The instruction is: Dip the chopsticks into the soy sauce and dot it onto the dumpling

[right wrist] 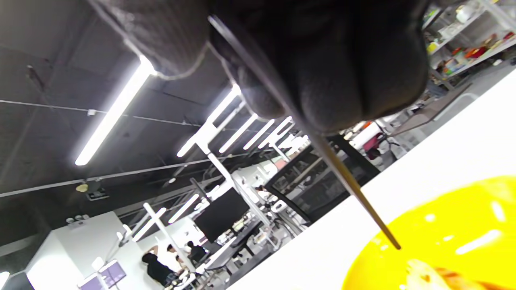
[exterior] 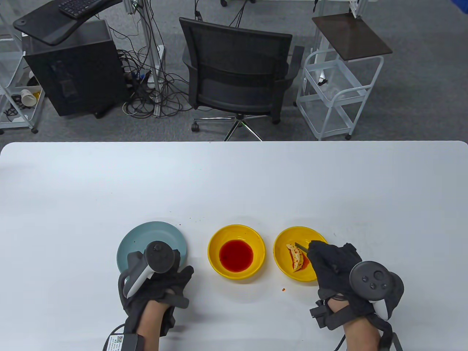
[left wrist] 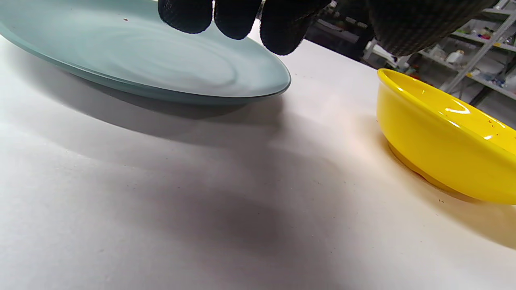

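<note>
a blue plate [exterior: 166,234] on the white table [exterior: 234,182]; office chair [exterior: 237,73] behind.

Black mesh office chair [exterior: 237,69] on grey carpet [exterior: 420,29].

"What do we see up close?"
"Our right hand [right wrist: 322,60] holds a thin chopstick [right wrist: 342,179]. Its tip is over the yellow bowl [right wrist: 463,225]."
"And in the bowl?"
"A bit of dumpling [right wrist: 427,276] near the bottom."
</note>
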`<state>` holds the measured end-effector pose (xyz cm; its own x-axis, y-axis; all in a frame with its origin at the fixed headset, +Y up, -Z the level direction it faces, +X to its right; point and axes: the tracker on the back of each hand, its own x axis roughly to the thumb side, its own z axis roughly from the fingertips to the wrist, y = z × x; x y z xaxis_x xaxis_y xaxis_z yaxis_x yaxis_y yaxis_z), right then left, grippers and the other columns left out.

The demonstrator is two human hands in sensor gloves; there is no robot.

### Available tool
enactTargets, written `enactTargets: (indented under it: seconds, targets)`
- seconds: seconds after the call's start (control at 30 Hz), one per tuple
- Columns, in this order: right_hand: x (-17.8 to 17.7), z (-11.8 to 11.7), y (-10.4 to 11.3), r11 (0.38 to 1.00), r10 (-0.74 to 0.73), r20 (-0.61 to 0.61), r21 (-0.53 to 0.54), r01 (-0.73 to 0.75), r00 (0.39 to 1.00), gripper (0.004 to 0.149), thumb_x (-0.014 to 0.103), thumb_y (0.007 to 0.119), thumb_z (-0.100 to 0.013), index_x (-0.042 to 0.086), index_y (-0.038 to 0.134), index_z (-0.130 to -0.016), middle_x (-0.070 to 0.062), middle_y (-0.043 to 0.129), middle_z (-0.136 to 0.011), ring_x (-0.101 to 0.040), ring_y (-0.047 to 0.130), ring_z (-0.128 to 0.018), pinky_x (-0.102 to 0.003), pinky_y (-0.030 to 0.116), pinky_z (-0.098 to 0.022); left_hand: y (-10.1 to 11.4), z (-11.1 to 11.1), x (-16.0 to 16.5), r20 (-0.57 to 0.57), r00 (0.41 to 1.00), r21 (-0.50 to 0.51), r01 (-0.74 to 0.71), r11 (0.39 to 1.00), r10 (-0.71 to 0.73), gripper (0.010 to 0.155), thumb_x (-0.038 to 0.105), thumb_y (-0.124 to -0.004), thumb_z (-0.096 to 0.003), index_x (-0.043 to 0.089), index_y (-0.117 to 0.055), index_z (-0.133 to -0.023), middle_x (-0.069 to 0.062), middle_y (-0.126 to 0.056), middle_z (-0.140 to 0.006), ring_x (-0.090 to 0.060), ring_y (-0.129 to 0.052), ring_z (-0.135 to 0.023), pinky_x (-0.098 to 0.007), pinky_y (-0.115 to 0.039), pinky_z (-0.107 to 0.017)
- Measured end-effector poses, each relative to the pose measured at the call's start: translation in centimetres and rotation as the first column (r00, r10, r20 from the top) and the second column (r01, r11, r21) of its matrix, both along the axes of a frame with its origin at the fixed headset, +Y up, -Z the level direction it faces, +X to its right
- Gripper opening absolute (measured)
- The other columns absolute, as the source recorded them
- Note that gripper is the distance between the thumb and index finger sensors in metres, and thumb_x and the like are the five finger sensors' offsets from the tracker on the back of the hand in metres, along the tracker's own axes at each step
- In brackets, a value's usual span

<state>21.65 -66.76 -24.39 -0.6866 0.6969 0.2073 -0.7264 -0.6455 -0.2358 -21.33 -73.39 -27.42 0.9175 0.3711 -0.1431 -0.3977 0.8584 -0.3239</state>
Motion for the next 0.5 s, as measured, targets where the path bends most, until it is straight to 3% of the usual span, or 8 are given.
enactTargets:
  seconds: [0.3, 0.5]
  targets:
    - [0.9, -0.1, 0.1, 0.999, -0.023, 0.035, -0.044, 0.024, 0.999, 0.055, 0.048, 0.074, -0.043, 0.007, 0.090, -0.076, -0.021, 0.101, -0.065, -0.049, 0.096, -0.058, -0.077, 0.048, -0.066, 0.0, 0.0, 0.1, 0.001, 1.000, -0.003, 0.002, 1.000, -0.002, 0.078, 0.064, -0.070, -0.0484, 0.019, -0.056, -0.111, -0.010, -0.045, -0.119, -0.048, -0.052, -0.107, -0.072, -0.036, -0.072]
    - [0.9, 0.6, 0.9, 0.998, -0.058, 0.014, 0.034, 0.057, 0.998, 0.055, 0.048, 0.074, -0.044, 0.007, 0.089, -0.077, -0.021, 0.100, -0.066, -0.048, 0.095, -0.059, -0.077, 0.048, -0.067, 0.0, 0.0, 0.0, -0.001, 1.000, 0.000, -0.001, 1.000, 0.001, 0.078, 0.064, -0.070, -0.0483, 0.019, -0.056, -0.111, -0.010, -0.045, -0.118, -0.048, -0.052, -0.107, -0.072, -0.036, -0.072]
